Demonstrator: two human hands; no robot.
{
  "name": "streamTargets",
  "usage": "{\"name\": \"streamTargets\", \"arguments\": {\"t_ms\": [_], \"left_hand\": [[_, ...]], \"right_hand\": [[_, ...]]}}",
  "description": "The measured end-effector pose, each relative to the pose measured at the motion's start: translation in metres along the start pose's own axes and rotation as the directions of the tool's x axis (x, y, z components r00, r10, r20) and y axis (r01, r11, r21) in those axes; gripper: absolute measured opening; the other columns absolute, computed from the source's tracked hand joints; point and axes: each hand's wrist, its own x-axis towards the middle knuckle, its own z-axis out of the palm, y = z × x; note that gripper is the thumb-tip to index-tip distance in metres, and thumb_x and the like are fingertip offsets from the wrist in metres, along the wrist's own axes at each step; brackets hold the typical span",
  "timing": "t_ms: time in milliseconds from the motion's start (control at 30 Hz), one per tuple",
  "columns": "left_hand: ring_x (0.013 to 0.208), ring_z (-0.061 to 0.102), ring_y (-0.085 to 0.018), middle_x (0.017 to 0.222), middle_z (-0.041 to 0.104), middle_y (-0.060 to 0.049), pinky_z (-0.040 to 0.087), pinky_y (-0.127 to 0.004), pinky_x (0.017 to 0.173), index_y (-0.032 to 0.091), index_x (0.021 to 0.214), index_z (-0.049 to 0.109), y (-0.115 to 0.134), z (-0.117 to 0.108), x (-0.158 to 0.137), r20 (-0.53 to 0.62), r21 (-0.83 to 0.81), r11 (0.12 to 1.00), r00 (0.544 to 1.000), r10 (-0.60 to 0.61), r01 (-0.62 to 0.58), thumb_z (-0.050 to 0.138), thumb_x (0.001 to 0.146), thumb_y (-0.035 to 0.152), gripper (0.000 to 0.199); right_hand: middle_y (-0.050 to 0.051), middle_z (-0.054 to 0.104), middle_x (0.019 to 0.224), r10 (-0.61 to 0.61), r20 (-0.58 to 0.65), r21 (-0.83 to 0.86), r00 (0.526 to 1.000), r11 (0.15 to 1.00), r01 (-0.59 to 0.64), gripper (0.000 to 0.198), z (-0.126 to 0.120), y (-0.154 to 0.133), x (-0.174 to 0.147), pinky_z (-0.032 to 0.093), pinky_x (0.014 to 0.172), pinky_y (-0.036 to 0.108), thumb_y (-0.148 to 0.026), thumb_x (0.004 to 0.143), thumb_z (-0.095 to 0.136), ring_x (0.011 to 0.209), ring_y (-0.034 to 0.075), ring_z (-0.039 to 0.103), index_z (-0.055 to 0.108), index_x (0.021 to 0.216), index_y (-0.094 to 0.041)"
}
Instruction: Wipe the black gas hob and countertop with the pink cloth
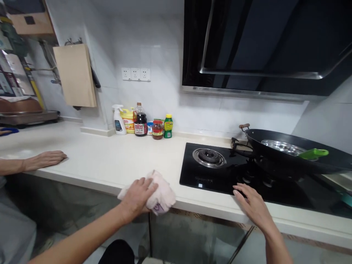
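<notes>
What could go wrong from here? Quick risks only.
1. The cloth in the left hand hangs over the front edge of the counter, so it might slip off if the grip loosens.
2. The right hand is at the front edge of the cooktop, near the wok; a careless reach could bump it.
3. A co-worker's hand rests on the same counter; a wide leftward sweep could hit it.

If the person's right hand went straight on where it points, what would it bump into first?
Probably the left burner, across the black glass cooktop. The right hand aims roughly that way, but its height above the cooktop is unclear, so it might pass over.
</notes>
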Motion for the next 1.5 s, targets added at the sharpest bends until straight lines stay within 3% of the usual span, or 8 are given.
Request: {"name": "streamTargets", "arguments": {"t_ms": [200,467,667,833,1000,1200,1300,1500], "left_hand": [[0.111,0.056,-0.035,0.136,0.056,-0.018,0.047,-0.047,0.088,0.021,0.142,0.044,0.094,-0.011,0.045,-0.028,0.003,0.984,0.983,0.179,-0.179,0.086,0.068,0.048,0.089],[0.109,0.057,-0.034,0.129,0.059,-0.019,0.049,-0.047,0.085,0.014,0.139,0.046,0.132,-0.014,0.061,-0.064,-0.002,0.985,0.983,0.173,-0.173,0.089,0.063,0.05,0.094],[0.103,0.059,-0.032,0.119,0.063,-0.02,0.047,-0.045,0.077,0.012,0.133,0.054,0.191,-0.018,0.092,-0.222,-0.042,0.938,0.918,0.328,-0.345,0.073,0.084,0.044,0.061],[0.099,0.06,-0.029,0.111,0.065,-0.019,0.044,-0.045,0.072,0.015,0.13,0.061,0.258,-0.024,0.121,-0.285,-0.109,0.929,0.906,0.312,-0.354,0.05,0.098,0.033,0.038],[0.103,0.06,-0.032,0.109,0.067,-0.019,0.046,-0.046,0.076,0.013,0.128,0.064,0.298,-0.022,0.142,-0.323,-0.149,0.909,0.888,0.328,-0.39,0.039,0.102,0.029,0.04],[0.129,0.051,-0.036,0.154,0.045,-0.018,0.049,-0.047,0.096,0.021,0.147,0.046,0.227,-0.019,0.112,-0.402,-0.272,0.712,0.749,0.527,-0.648,0.077,0.075,0.049,0.083],[0.128,0.056,-0.026,0.145,0.057,-0.008,0.047,-0.038,0.104,0.029,0.141,0.053,0.161,-0.022,0.09,-0.433,-0.515,0.623,0.806,0.403,-0.588,0.071,0.085,0.04,0.06],[0.116,0.066,-0.025,0.125,0.072,-0.007,0.051,-0.04,0.102,0.024,0.124,0.067,0.05,-0.004,0.087,-0.427,-0.574,0.774,0.904,-0.004,-0.267,0.058,0.093,0.037,0.035]], "right_hand": [[0.007,0.067,0.129,-0.004,-0.023,-0.03,1.0,1.0,0.003,0.05,0.001,-0.004,0.001,0.039,0.113,0.05,-0.057,0.098,0.037,0.129,0.028,0.054,0.073,0.112,-0.026],[0.007,0.066,0.13,0.044,-0.029,0.155,0.999,0.987,-0.039,0.047,0.001,0.002,0.003,0.035,0.115,0.05,-0.056,0.099,0.038,0.129,0.027,0.054,0.071,0.116,-0.027],[0.009,0.061,0.131,0.112,-0.259,0.312,0.959,0.95,-0.027,0.042,-0.007,-0.021,-0.019,0.038,0.113,0.048,-0.054,0.097,0.046,0.127,0.027,0.054,0.065,0.118,-0.024],[0.012,0.055,0.137,-0.024,-0.288,0.257,0.957,0.961,0.101,0.045,0.006,-0.052,-0.064,0.043,0.107,0.049,-0.048,0.096,0.051,0.128,0.029,0.053,0.053,0.134,-0.024],[0.019,0.046,0.146,-0.171,-0.361,-0.027,0.917,0.985,0.173,0.081,0.031,-0.032,-0.081,0.045,0.101,0.055,-0.058,0.087,0.062,0.13,0.038,0.049,0.031,0.152,-0.02],[0.015,0.056,0.139,-0.391,-0.193,-0.384,0.9,0.874,0.298,0.087,0.026,0.006,-0.074,0.044,0.094,0.056,-0.067,0.083,0.062,0.122,0.041,0.056,0.028,0.154,-0.032],[0.016,0.058,0.138,-0.334,-0.066,-0.484,0.94,0.835,0.262,0.095,0.028,-0.013,-0.068,0.042,0.093,0.059,-0.062,0.07,0.077,0.122,0.044,0.054,0.036,0.151,-0.035],[0.022,0.057,0.136,-0.213,0.088,-0.5,0.973,0.836,0.228,0.103,0.075,-0.116,-0.036,0.04,0.096,0.065,-0.052,0.055,0.092,0.12,0.047,0.054,0.046,0.144,-0.03]]}}
